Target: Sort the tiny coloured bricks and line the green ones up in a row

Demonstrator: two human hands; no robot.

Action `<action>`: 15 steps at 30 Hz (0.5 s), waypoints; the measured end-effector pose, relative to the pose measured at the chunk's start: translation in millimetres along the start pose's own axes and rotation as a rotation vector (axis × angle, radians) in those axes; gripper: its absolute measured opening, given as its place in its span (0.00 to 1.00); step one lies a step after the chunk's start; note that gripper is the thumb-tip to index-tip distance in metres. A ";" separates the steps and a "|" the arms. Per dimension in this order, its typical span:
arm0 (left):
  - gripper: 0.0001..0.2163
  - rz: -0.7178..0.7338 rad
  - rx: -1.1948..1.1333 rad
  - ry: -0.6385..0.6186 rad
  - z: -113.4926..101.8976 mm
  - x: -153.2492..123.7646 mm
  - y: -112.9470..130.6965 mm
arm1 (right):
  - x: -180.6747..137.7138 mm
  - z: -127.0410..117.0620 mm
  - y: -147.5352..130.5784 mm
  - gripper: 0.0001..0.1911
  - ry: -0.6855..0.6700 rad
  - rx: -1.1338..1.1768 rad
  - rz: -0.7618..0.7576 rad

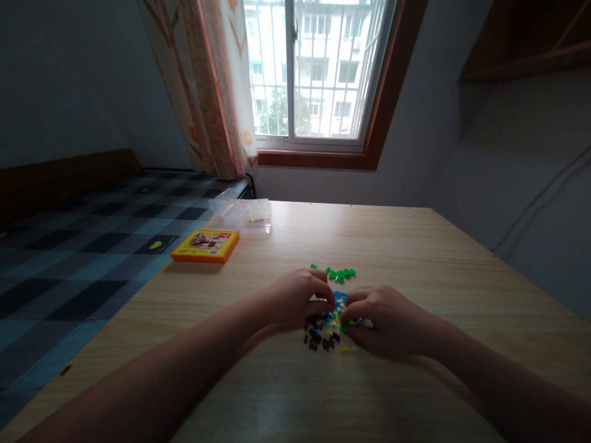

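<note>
Wood tbl (351, 237) below; L arm (184, 352) angles in from lower left, R arm (480, 360) from lower right. L hand (305, 296) & R hand (385, 320), backs up, both half-curled, reach into mixed pile of tiny pcs (331, 327) on tbl btwn them; can't tell if either grips a pc. Green pcs (341, 275) just beyond.

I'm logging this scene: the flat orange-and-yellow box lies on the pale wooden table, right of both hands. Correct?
Wrong side: the head view shows the flat orange-and-yellow box left of the left hand and right hand.
</note>
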State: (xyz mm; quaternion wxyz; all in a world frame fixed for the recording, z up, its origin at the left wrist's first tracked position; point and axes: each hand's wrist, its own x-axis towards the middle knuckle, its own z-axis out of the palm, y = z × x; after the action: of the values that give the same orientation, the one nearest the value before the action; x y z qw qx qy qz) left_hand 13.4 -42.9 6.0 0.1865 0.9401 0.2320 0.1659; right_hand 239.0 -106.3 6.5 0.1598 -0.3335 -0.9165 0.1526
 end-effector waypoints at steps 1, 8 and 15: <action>0.05 -0.027 0.010 0.026 0.1 0.2 -2.6 | 0.2 -0.1 -0.6 0.07 0.006 -0.002 -0.001; 0.07 -0.278 0.188 0.238 -6.1 0.6 -33.9 | 1.1 0.6 -2.4 0.06 0.016 -0.027 0.005; 0.07 -0.403 0.256 0.236 -1.9 3.0 -48.5 | 2.5 3.9 -1.2 0.05 0.011 -0.066 0.042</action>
State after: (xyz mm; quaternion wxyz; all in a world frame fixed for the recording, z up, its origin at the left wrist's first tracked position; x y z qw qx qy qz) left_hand -2.9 -1.0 -12.4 0.0670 0.8650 0.4537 0.2033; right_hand 235.0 -106.1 3.9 0.1505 -0.3587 -0.9129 0.1236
